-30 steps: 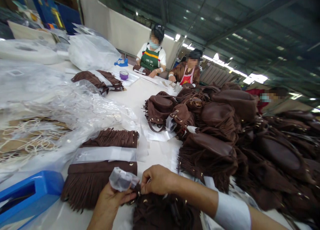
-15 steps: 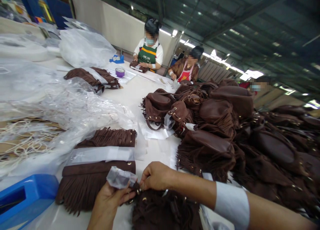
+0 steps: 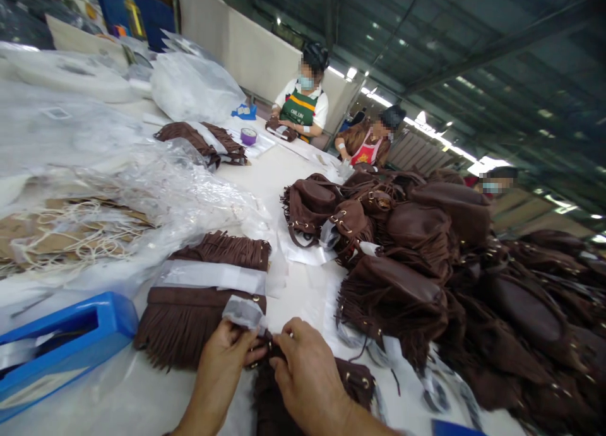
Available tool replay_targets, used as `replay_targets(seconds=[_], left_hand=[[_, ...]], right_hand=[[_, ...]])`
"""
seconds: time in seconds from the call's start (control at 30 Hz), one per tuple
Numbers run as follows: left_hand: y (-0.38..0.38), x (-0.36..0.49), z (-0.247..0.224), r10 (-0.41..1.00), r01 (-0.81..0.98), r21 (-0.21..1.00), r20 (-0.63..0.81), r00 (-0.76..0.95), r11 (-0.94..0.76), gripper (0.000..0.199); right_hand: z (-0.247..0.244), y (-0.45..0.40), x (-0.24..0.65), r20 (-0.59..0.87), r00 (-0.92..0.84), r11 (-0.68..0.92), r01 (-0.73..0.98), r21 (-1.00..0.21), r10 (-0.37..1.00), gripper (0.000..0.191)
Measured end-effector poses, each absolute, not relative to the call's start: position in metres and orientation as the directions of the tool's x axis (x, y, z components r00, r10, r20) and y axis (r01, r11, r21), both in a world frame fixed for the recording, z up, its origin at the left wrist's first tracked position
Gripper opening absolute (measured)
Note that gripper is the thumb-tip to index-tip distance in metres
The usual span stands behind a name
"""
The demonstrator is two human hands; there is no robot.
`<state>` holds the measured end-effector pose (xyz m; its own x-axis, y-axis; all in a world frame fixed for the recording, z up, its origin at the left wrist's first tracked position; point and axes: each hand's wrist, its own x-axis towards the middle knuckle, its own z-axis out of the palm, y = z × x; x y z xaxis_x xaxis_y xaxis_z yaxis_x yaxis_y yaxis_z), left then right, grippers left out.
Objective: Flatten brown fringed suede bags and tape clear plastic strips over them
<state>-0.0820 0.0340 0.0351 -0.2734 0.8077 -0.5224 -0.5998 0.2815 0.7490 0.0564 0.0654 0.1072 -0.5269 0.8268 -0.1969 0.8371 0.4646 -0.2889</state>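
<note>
Just beneath right hand: fringed bag (dark brown).

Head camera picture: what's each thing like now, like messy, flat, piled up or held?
Left hand: closed on a plastic-wrapped piece
Right hand: fingers curled, grip partly hidden
Lower bag: partly covered by the right hand
Banded bag: flat, pale band across it
Brown bags: heaped
White strings: tangled
Clear plastic: crumpled
Blue dispenser: cut off by picture's edge
</note>
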Motion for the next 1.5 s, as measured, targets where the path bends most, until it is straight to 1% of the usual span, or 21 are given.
replay_targets(seconds=[0.1, 0.2, 0.3, 0.37, 0.5, 0.67, 0.77, 0.83, 0.9, 0.97, 1.07, 1.13, 1.2, 1.27, 1.37, 1.5], left_hand=[[0.034, -0.080, 0.028, 0.818, -0.596, 0.759, -0.503, -0.280, 0.263, 0.050], [0.034, -0.078, 0.029, 0.829, -0.578, 0.779, -0.476, -0.294, 0.242, 0.046], [0.033, -0.078, 0.035, 0.855, -0.520, 0.827, -0.415, -0.311, 0.213, 0.047], [0.032, -0.078, 0.039, 0.872, -0.469, 0.861, -0.372, -0.317, 0.197, 0.045], [0.030, -0.078, 0.045, 0.893, -0.383, 0.908, -0.308, -0.329, 0.172, 0.037], [0.029, -0.078, 0.039, 0.914, -0.280, 0.953, -0.215, -0.343, 0.119, 0.028], [0.020, -0.075, 0.030, 0.925, -0.245, 0.967, -0.157, -0.346, 0.072, 0.027], [0.011, -0.069, 0.025, 0.920, -0.152, 0.988, -0.074, -0.384, 0.016, 0.027], [0.002, -0.063, 0.021, 0.912, 0.025, 0.999, 0.045, -0.408, -0.038, 0.023], [-0.004, -0.056, 0.018, 0.916, 0.187, 0.981, 0.117, -0.385, -0.047, 0.023], [-0.006, -0.049, 0.014, 0.927, 0.343, 0.939, 0.124, -0.354, 0.006, 0.023], [-0.005, -0.044, 0.009, 0.916, 0.450, 0.893, 0.161, -0.369, 0.025, 0.024], [-0.003, -0.039, 0.002, 0.893, 0.562, 0.826, 0.222, -0.391, 0.041, 0.025], [-0.002, -0.036, -0.006, 0.873, 0.651, 0.757, 0.279, -0.399, 0.055, 0.025], [-0.001, -0.033, -0.012, 0.859, 0.725, 0.687, 0.343, -0.380, 0.047, 0.024], [0.000, -0.036, -0.013, 0.859, 0.725, 0.688, 0.382, -0.341, -0.018, 0.023]], right_hand=[[0.096, 0.055, 0.056, -0.114, -0.465, 0.409, 0.852, -0.326, 0.878, 0.024], [0.086, 0.049, 0.052, -0.053, -0.408, 0.376, 0.878, -0.297, 0.911, 0.024], [0.080, 0.046, 0.047, -0.043, -0.359, 0.339, 0.909, -0.244, 0.932, 0.021], [0.078, 0.047, 0.044, -0.048, -0.325, 0.305, 0.922, -0.238, 0.944, 0.021], [0.075, 0.052, 0.046, -0.038, -0.303, 0.276, 0.908, -0.315, 0.952, 0.020], [0.073, 0.064, 0.056, -0.099, -0.304, 0.246, 0.891, -0.382, 0.948, 0.014], [0.072, 0.068, 0.059, -0.111, -0.306, 0.233, 0.874, -0.425, 0.945, 0.013], [0.072, 0.069, 0.058, -0.122, -0.295, 0.213, 0.870, -0.444, 0.948, 0.013], [0.070, 0.069, 0.057, -0.146, -0.276, 0.183, 0.871, -0.456, 0.950, 0.013], [0.068, 0.069, 0.057, -0.177, -0.266, 0.157, 0.871, -0.465, 0.948, 0.014], [0.062, 0.071, 0.059, -0.205, -0.254, 0.120, 0.854, -0.506, 0.945, 0.013], [0.057, 0.074, 0.062, -0.228, -0.228, 0.061, 0.820, -0.569, 0.947, 0.010], [0.051, 0.078, 0.065, -0.286, -0.210, -0.027, 0.760, -0.649, 0.935, 0.008], [0.047, 0.082, 0.068, -0.348, -0.220, -0.099, 0.705, -0.703, 0.911, 0.008], [0.044, 0.086, 0.070, -0.402, -0.264, -0.136, 0.665, -0.734, 0.877, 0.010], [0.043, 0.088, 0.070, -0.430, -0.281, -0.178, 0.624, -0.761, 0.858, 0.011]])
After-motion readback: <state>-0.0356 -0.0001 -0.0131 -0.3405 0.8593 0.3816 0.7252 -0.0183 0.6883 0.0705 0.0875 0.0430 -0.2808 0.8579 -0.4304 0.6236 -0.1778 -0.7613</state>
